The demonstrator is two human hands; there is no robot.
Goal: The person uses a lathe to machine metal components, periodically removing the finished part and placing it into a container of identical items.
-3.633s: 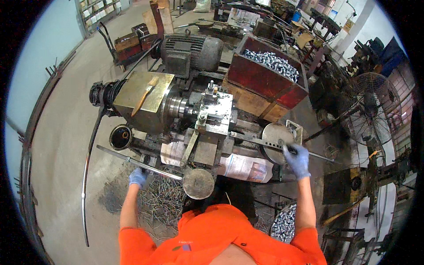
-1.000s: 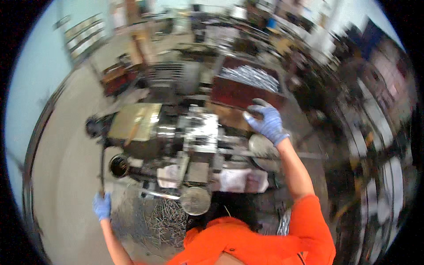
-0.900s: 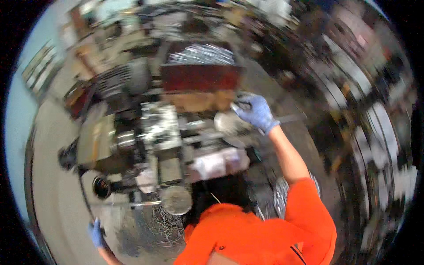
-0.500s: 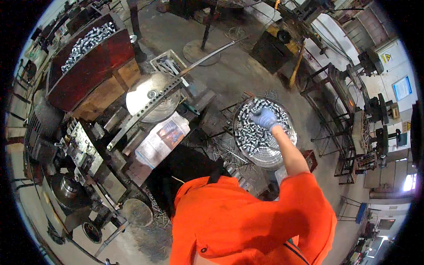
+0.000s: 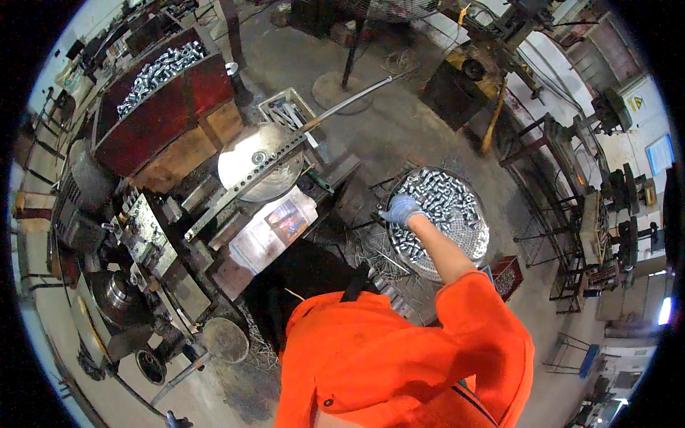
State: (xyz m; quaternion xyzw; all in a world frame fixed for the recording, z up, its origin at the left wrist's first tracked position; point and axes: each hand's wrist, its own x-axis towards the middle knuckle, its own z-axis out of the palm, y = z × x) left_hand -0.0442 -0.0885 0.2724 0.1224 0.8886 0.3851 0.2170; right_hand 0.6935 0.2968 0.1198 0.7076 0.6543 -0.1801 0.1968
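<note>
My right hand (image 5: 403, 211), in a light blue glove, is over the left side of a round perforated metal basin (image 5: 467, 250). Short shiny metal sleeves (image 5: 446, 196) lie heaped in that basin. My fingers are closed, and the small dark end of a metal part (image 5: 383, 212) seems to show at their tips; its full shape is hidden. The bare forearm reaches in from an orange sleeve. No left hand can be seen.
Left of the basin stands a machine with a round metal disc (image 5: 250, 167), a long perforated bar (image 5: 246, 178) and a printed sheet (image 5: 275, 228). A red bin (image 5: 178, 107) holds more sleeves. Metal scraps (image 5: 378, 250) litter the floor, and a smaller red box (image 5: 506, 277) sits beside the basin.
My right hand has moved left from the middle of the heap to the basin's left edge. The whole view has shifted slightly, with things now lower and further right.
</note>
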